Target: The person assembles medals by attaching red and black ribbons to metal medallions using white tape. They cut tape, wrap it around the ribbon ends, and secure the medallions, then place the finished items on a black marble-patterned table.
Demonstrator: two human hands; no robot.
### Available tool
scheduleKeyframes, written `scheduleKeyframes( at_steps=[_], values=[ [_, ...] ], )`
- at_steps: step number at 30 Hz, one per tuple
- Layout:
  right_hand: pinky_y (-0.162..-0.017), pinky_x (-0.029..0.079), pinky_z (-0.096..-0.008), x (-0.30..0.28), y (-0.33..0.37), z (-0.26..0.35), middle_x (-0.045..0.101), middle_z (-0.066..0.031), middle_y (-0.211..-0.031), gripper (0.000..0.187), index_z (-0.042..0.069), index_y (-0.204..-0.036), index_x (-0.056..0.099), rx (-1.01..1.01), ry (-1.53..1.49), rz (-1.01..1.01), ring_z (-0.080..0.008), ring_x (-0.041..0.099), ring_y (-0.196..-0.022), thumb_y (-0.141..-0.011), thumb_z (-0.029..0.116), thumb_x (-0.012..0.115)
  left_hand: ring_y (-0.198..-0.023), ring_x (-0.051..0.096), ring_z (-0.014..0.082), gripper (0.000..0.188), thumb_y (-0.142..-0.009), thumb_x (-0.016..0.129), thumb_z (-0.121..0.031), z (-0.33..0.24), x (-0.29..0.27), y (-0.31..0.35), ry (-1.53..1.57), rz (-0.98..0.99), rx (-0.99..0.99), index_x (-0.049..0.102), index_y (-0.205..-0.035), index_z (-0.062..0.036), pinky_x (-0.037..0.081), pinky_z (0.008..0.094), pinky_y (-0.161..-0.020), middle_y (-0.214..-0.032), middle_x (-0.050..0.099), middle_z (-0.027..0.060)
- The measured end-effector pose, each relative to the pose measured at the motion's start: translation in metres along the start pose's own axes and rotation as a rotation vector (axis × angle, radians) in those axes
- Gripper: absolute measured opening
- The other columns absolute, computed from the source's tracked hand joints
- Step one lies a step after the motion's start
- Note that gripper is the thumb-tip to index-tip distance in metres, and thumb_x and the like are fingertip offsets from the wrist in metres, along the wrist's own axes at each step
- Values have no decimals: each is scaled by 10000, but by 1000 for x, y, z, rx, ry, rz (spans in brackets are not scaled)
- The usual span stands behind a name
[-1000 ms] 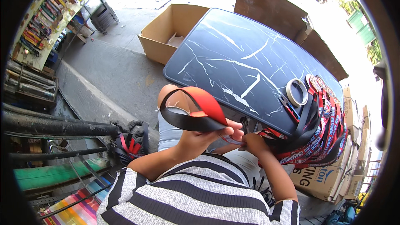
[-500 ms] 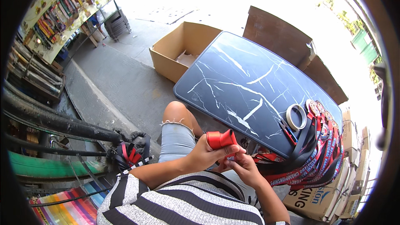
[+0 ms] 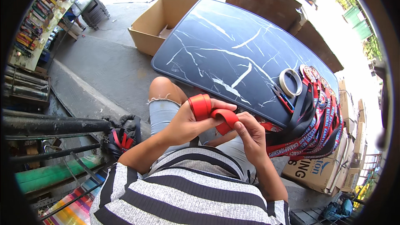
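Observation:
My left hand (image 3: pixel 186 121) is closed around a loosely rolled red ribbon (image 3: pixel 201 106), its loops standing out above the fingers. From there the ribbon bends across to my right hand (image 3: pixel 252 135), whose thumb and fingers pinch it. Both hands are close together over my lap, just short of the table's near edge. On the marbled dark table (image 3: pixel 187 37), to the right of my hands, are a roll of tape (image 3: pixel 283 84), a small red-and-black handled hand tool (image 3: pixel 285 101) and several medals (image 3: pixel 308 73). Printed red and black medal ribbons (image 3: pixel 310 135) hang over the edge.
An open cardboard box (image 3: pixel 143 37) stands left of the table, with brown cardboard panels (image 3: pixel 262 0) behind it. Flattened cartons (image 3: pixel 312 168) lean at the right. Black and green bars (image 3: pixel 62 171) run along my left side. A motorbike passes at the far right.
My right hand has moved up and right, drawing a ribbon loop away from the roll. The left hand now shows the roll tilted. The whole view has shifted downward.

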State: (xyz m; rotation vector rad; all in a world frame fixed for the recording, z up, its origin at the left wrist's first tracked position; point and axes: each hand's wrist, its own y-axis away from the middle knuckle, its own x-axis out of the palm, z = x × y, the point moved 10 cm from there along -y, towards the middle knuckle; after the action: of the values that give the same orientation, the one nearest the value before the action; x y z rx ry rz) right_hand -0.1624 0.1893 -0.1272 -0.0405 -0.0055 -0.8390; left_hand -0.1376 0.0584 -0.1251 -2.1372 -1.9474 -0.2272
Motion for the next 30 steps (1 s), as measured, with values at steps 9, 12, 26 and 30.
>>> scheduleKeyframes(
  at_steps=[9,12,26,30],
  values=[
    [-693,416,-337,15,-10,65,551,-85,-804,145,6,-911,661,-201,163,324,-204,532,-749,-917,151,674,-929,648,138,389,-850,735,-80,23,60,30,114,704,-410,602,-1194,44,511,298,-836,-917,687,61],
    [-721,421,-351,22,-15,76,576,-100,-816,153,14,-894,666,-280,343,382,-245,548,-768,-907,166,682,-870,632,138,385,-908,720,-205,25,80,49,344,875,-550,610,-1163,62,503,279,-820,-826,649,38],
    [-1099,316,-541,-372,-32,39,501,-275,-1380,825,-1,-1261,628,723,1417,-648,-403,422,-1339,-932,711,372,-599,450,98,677,-974,381,-514,49,108,54,225,725,-586,674,-1110,80,376,243,-604,-651,476,-4],
    [-1103,312,-541,-417,-62,11,504,-264,-1395,911,-4,-1279,612,787,1542,-619,-386,439,-1339,-835,780,479,-632,487,93,664,-977,376,-501,41,106,55,191,712,-544,673,-1129,73,389,239,-628,-687,526,4]
  ],
)
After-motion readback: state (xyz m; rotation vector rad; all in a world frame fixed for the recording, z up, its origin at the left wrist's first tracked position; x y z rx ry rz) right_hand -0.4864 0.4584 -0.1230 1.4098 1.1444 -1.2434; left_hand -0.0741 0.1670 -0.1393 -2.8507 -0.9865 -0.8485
